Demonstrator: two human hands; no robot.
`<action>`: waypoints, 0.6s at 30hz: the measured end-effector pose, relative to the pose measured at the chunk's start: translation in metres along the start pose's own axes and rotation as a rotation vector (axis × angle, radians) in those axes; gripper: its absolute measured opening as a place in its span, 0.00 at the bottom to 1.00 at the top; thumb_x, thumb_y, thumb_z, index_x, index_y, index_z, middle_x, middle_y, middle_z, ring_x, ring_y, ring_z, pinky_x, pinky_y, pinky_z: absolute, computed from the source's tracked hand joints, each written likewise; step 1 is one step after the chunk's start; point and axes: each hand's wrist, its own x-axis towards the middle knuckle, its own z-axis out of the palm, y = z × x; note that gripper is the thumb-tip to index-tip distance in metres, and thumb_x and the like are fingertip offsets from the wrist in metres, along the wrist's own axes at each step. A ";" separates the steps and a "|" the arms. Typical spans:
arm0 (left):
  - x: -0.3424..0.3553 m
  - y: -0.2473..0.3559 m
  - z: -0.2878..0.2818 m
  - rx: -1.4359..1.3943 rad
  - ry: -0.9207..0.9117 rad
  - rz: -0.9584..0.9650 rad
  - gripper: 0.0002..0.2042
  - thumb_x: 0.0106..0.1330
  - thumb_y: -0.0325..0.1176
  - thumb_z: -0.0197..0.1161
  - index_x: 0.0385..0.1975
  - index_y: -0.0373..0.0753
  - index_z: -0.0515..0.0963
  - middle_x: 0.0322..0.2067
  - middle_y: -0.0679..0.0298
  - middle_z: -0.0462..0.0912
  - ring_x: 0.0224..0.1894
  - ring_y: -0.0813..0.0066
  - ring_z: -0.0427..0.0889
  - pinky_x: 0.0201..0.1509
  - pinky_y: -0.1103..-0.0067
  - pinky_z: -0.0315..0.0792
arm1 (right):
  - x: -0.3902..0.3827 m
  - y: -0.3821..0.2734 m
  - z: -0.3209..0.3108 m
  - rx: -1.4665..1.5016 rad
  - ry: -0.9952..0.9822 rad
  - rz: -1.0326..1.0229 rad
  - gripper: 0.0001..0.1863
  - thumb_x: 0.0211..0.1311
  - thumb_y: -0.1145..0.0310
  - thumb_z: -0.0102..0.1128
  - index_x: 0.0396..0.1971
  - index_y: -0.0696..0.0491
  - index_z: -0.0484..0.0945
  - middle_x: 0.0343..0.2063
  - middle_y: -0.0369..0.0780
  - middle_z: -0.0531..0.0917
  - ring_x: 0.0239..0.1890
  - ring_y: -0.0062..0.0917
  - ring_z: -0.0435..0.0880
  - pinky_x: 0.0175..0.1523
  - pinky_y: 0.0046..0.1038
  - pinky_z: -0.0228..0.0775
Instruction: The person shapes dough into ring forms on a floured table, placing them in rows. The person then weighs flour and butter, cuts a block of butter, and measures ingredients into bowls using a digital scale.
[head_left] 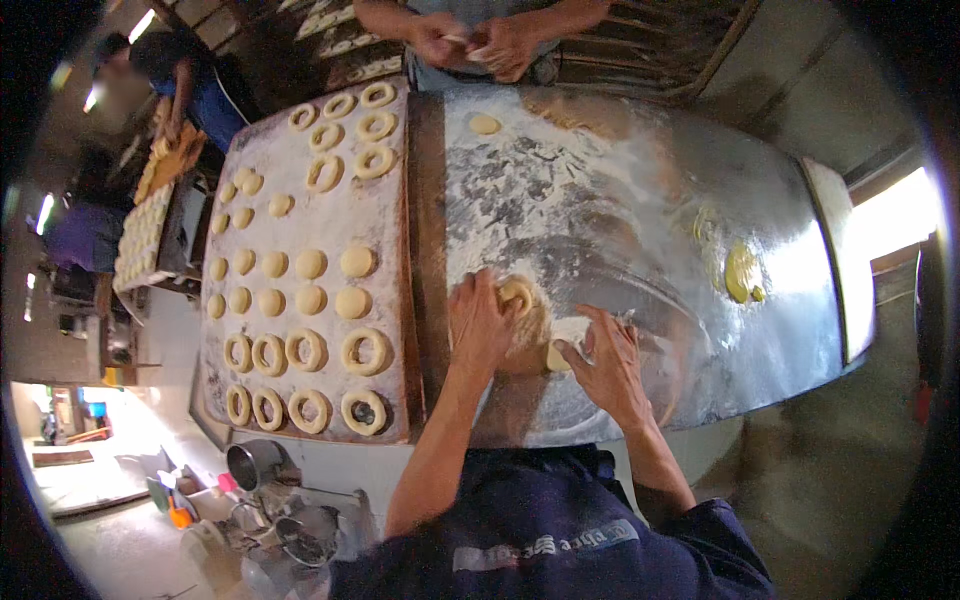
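Observation:
My left hand [481, 318] is on the floured metal worktop, its fingers curled against a small ring of dough [516, 296]. The far side of that ring is partly hidden by the fingers. To the right, my right hand [608, 362] has its fingers spread apart, with the thumb at a pale, flattened piece of dough [559, 355]. Left of my hands, a floured board [330, 225] carries rows of dough rings [364, 352] and round dough balls [310, 264].
Across the worktop [620, 240], a co-worker's hands [475, 45] handle something small and pale. A dough piece [485, 124] lies near them. Yellow fat or dough [742, 272] sits at the right. Metal pots [255, 464] stand below left; another person works at the far left beside a tray [145, 235].

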 end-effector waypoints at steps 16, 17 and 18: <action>-0.065 0.095 -0.033 -0.745 0.319 -0.144 0.15 0.51 0.25 0.69 0.38 0.35 0.74 0.28 0.65 0.79 0.31 0.77 0.77 0.39 0.79 0.72 | 0.035 0.003 -0.021 1.057 -0.392 0.133 0.13 0.64 0.63 0.61 0.41 0.55 0.76 0.32 0.35 0.80 0.32 0.17 0.77 0.39 0.22 0.71; -0.067 0.094 -0.030 -0.662 0.371 -0.053 0.16 0.50 0.25 0.68 0.39 0.36 0.72 0.27 0.65 0.78 0.30 0.77 0.77 0.36 0.79 0.71 | 0.033 0.000 -0.020 1.108 -0.423 0.141 0.12 0.64 0.63 0.61 0.41 0.55 0.76 0.32 0.36 0.81 0.31 0.18 0.78 0.39 0.23 0.73; -0.068 0.094 -0.026 -0.581 0.419 -0.009 0.18 0.50 0.24 0.68 0.41 0.36 0.71 0.26 0.66 0.78 0.29 0.77 0.77 0.33 0.79 0.71 | 0.028 0.001 -0.019 1.263 -0.516 0.294 0.15 0.60 0.64 0.64 0.42 0.55 0.73 0.30 0.35 0.80 0.30 0.18 0.77 0.39 0.22 0.72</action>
